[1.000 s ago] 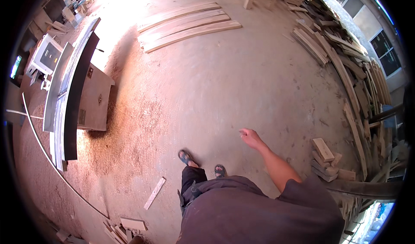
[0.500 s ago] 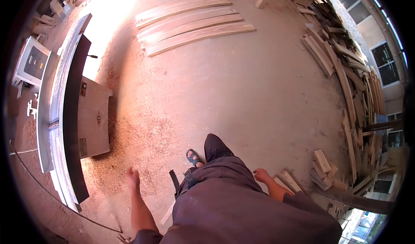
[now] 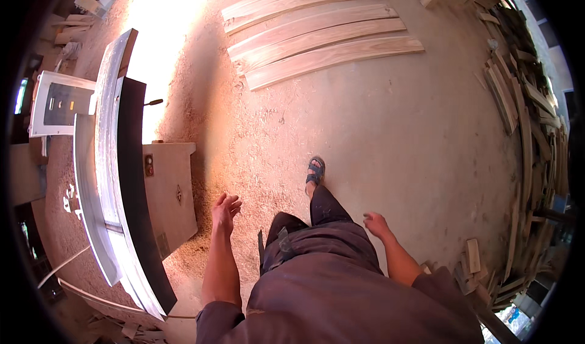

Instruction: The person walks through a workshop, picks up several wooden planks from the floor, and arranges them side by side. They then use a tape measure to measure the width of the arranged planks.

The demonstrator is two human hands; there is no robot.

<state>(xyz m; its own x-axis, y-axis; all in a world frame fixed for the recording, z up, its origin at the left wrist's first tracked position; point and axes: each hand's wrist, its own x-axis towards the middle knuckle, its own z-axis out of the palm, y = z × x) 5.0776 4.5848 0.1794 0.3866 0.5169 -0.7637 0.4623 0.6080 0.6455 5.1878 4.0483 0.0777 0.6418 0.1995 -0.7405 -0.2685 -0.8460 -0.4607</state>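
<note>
Sawdust [image 3: 256,143] is strewn below the left hand [image 3: 226,212], half-curled and empty; left of it a machine [image 3: 172,191] is set, boards [image 3: 332,60] are laid ahead; whether the right hand [image 3: 376,224] is opened or empty cannot be told.

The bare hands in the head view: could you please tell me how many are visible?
2: the left hand appears just right of the pale machine cabinet, and the right hand to the right of the dark trousers. No others show.
</note>
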